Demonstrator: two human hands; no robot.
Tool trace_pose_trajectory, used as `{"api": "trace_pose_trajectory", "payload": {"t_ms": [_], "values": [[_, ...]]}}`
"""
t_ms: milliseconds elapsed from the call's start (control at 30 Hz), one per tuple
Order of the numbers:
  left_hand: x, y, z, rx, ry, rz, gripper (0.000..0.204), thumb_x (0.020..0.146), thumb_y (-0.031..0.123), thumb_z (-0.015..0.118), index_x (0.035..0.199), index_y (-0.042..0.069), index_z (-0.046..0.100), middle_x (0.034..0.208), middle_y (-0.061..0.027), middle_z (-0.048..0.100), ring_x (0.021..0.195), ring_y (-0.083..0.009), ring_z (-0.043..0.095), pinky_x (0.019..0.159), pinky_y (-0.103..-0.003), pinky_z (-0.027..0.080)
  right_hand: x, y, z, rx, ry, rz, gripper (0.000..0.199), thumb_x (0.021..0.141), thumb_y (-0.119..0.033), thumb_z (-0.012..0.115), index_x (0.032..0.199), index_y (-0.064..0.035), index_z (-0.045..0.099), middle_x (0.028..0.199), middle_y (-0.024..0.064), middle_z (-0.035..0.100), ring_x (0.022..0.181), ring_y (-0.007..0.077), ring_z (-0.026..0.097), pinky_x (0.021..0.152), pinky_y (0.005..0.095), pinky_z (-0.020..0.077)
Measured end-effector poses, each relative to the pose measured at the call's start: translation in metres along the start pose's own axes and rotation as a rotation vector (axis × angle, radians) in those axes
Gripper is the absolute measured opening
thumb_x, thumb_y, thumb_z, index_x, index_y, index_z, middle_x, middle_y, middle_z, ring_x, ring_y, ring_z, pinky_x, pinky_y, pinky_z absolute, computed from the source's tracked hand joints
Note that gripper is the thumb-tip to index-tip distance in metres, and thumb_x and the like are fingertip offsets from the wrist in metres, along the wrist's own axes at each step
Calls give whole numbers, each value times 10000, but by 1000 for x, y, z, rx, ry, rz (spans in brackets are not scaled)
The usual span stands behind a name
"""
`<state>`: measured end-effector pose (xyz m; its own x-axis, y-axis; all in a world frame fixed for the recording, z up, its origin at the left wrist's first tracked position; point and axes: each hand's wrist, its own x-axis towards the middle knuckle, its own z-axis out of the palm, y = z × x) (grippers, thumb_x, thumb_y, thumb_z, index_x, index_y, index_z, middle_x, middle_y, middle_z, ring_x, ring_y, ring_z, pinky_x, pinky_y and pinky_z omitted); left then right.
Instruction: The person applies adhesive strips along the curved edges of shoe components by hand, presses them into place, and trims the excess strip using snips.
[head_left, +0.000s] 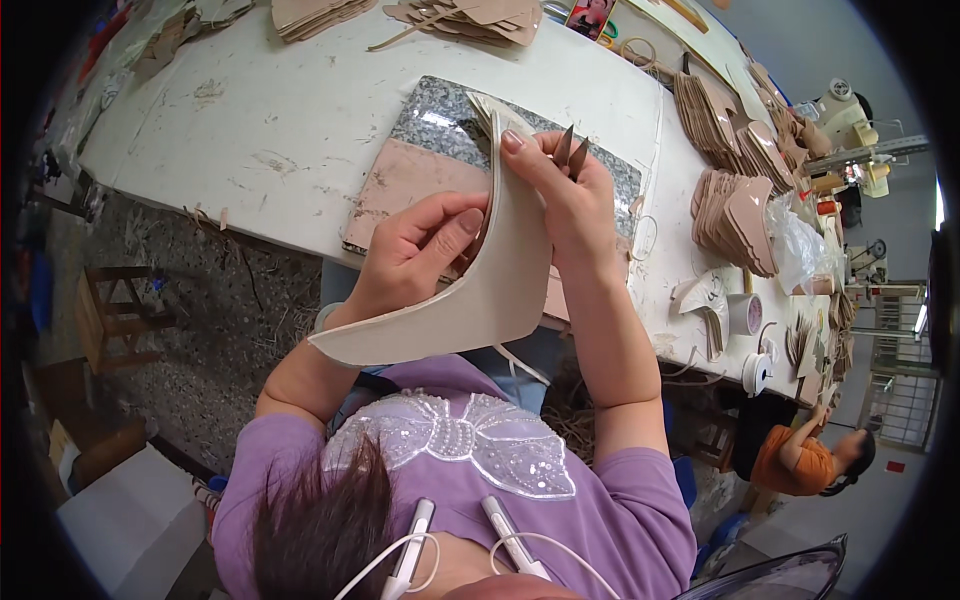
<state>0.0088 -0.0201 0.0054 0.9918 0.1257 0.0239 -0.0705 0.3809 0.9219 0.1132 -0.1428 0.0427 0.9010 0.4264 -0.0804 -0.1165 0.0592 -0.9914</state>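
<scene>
At the far edge of the long white worktable (300, 110) we see a small upright card (590, 17) with red and dark printing, and to the right a crumpled clear plastic bag (800, 250) beside stacks of tan cut-out leather pieces (735, 215). Near it lie two white tape rolls (752, 340). We hold a curved cream-coloured leather panel (480, 300) up above a grey speckled stone slab (440, 120) with a pink sheet (405, 185) on it. Our left hand (420, 250) is closed on the panel, thumb pressed flat on its inner face. Our right hand (565, 190) pinches the panel's upper edge with fingertips while also gripping small dark pointed snips (570, 152), blades pointing upward. A person in an orange top (800, 462) sits at the lower right.
</scene>
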Motion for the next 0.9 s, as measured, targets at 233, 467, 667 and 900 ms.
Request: {"api": "trace_pose_trajectory", "payload": {"t_ms": [233,467,667,900], "values": [[1,0,0,4,-13,20,208,909,139,541,1030,-27,575,811,-18,611,670,-39,546,582,-185,447,4,11,-3,-177,-3,-124,291,792,-272,694,737,-33,536,617,-20,534,545,15,459,463,179,360],[15,-14,-10,-71,31,-45,229,907,200,556,988,-10,596,727,22,565,618,-19,489,549,-163,402,-30,14,-7,-165,-111,-136,272,777,-187,711,920,8,588,724,27,610,652,63,565,559,211,462],[10,-19,-15,-249,-167,-214,358,904,205,558,1196,0,527,871,2,583,715,-50,537,642,-178,449,-40,15,-24,144,-66,139,292,764,-105,712,980,44,582,817,83,643,692,121,618,628,242,508],[9,-24,-2,-212,-126,-193,288,884,79,558,1155,-14,539,990,-67,621,887,-100,592,775,-246,495,-39,11,-33,191,-62,119,318,738,-121,723,977,41,588,801,81,635,673,116,603,622,234,480]]}}
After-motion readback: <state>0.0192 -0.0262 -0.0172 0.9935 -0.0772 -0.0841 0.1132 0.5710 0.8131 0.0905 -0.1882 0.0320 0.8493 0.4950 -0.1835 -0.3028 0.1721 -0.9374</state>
